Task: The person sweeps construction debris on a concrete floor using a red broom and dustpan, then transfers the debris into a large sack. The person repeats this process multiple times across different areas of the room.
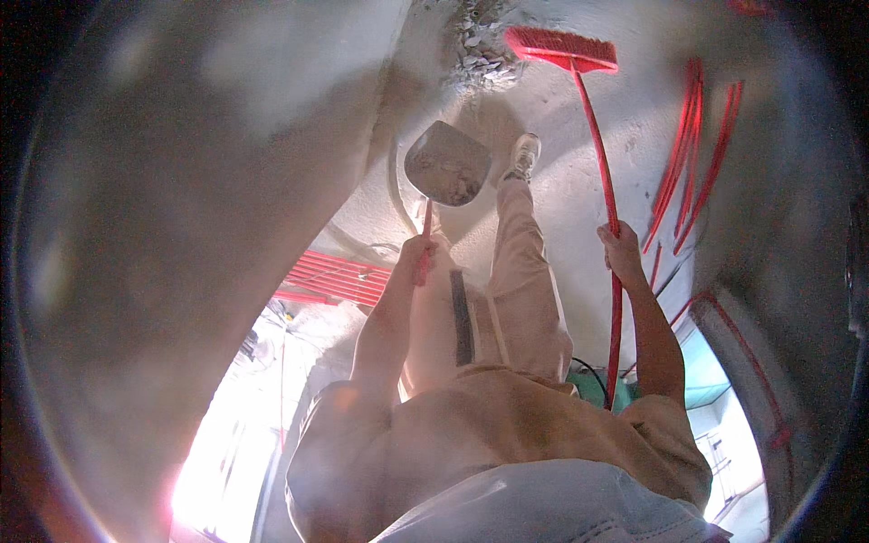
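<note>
My left hand [419,256] is closed around the short red handle of a dustpan or small shovel [448,164]. Its rounded metal pan is held in front of my left leg, and some dark debris seems to lie on it. In my right hand [620,251] is the red shaft of a broom [594,129], which runs back past my right side. The red broom head [562,50] is far ahead at the top, bristles pointing away from me. Just left of the head lies a heap of broken rubble [483,61] at the wall's foot.
A plastered wall [271,149] rises close on my left. Several red conduits [686,149] lie on the right, and more red pipes [339,277] are at the left behind my arm. My right shoe [525,155] stands on the rough floor. A green object [589,385] is behind me.
</note>
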`<move>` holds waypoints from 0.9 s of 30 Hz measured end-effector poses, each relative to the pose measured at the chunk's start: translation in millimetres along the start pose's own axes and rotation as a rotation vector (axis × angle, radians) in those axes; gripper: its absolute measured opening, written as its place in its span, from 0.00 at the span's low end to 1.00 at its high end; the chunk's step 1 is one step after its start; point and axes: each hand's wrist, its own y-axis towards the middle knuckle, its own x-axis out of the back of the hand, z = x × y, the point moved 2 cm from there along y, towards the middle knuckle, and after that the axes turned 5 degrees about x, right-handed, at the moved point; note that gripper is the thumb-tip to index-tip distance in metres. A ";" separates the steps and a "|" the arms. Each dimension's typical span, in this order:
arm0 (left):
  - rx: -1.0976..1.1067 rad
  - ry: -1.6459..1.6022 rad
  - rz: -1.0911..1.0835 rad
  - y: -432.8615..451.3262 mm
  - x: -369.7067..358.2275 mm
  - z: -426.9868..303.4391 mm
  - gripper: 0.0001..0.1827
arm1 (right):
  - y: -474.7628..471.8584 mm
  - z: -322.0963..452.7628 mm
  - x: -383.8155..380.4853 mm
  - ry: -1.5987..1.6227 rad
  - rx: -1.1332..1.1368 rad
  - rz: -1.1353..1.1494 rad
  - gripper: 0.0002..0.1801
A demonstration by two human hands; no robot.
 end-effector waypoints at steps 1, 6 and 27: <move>-0.006 -0.066 0.002 2.8 -3.4 1.3 0.05 | 18.4 6.6 4.5 -0.009 0.024 0.007 0.13; 0.140 -0.332 0.010 49.2 -27.8 -16.5 0.05 | 109.9 14.9 44.9 -0.190 0.156 0.077 0.15; 0.093 -0.282 0.307 155.3 -226.5 -249.9 0.08 | 384.6 182.5 33.9 -0.246 0.266 0.149 0.17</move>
